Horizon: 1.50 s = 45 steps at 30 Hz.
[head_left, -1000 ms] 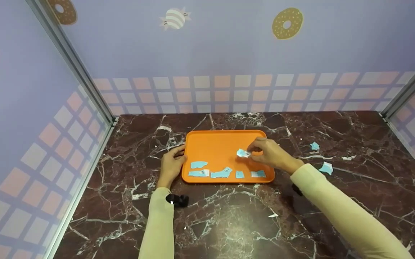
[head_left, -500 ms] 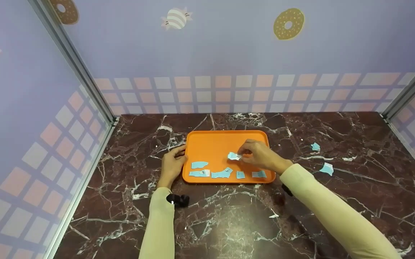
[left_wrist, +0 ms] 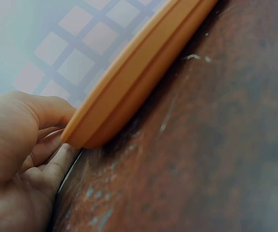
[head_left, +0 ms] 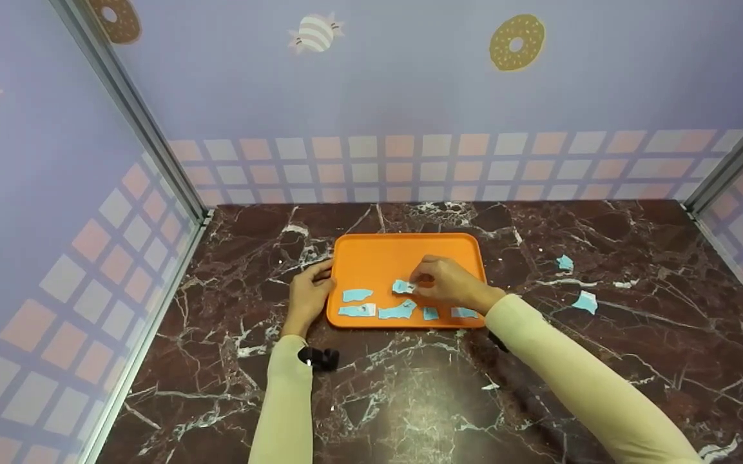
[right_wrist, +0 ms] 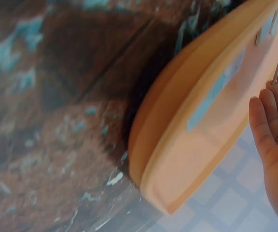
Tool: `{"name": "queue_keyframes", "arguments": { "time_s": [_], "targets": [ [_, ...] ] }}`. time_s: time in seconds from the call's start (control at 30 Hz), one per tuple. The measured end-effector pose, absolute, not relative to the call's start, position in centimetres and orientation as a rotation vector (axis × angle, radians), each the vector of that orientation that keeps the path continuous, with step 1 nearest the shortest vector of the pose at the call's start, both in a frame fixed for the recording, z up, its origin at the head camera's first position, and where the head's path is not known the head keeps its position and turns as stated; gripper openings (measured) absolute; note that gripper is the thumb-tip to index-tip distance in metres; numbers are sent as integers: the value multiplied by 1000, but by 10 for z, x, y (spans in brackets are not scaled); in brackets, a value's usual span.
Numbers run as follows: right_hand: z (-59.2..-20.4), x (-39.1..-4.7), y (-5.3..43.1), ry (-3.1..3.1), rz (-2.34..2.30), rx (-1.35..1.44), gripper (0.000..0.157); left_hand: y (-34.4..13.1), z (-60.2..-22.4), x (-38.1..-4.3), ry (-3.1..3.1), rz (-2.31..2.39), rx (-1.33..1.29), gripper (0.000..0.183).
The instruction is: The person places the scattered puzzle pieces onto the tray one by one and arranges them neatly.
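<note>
"While the left hand (head_left: 308,298) pinches the orange tray (head_left: 381,259) on its left side, what's changed?"

"Right hand (head_left: 450,283) has come left and nearer, fingertips clamped on a blue scrap (head_left: 401,287) over the tray; blue end points left, long axis roughly side to side."

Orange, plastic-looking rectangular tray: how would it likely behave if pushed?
The tray looks stiff, judging by its straight sides and raised rim. Low and broad, it would probably slide rather than tip. Thin, torn light-blue paper pieces lie on it, so a sharp push might shift them.
</note>
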State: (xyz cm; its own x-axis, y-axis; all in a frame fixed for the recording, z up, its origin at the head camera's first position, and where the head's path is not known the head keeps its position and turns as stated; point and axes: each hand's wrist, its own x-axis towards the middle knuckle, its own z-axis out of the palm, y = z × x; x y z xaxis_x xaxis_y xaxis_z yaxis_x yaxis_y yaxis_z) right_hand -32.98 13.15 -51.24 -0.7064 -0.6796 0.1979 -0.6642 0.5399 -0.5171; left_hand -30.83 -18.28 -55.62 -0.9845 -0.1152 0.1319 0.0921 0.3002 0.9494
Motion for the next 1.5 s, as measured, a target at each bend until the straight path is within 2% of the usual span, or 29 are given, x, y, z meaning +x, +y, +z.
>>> {"name": "queue_keyframes", "arguments": {
  "time_s": [1.5],
  "targets": [
    [-519, -331, 115, 2655, -865, -1284, 15, -183, -556, -308, -2382, -1808, 25, 41]
  ]
}}
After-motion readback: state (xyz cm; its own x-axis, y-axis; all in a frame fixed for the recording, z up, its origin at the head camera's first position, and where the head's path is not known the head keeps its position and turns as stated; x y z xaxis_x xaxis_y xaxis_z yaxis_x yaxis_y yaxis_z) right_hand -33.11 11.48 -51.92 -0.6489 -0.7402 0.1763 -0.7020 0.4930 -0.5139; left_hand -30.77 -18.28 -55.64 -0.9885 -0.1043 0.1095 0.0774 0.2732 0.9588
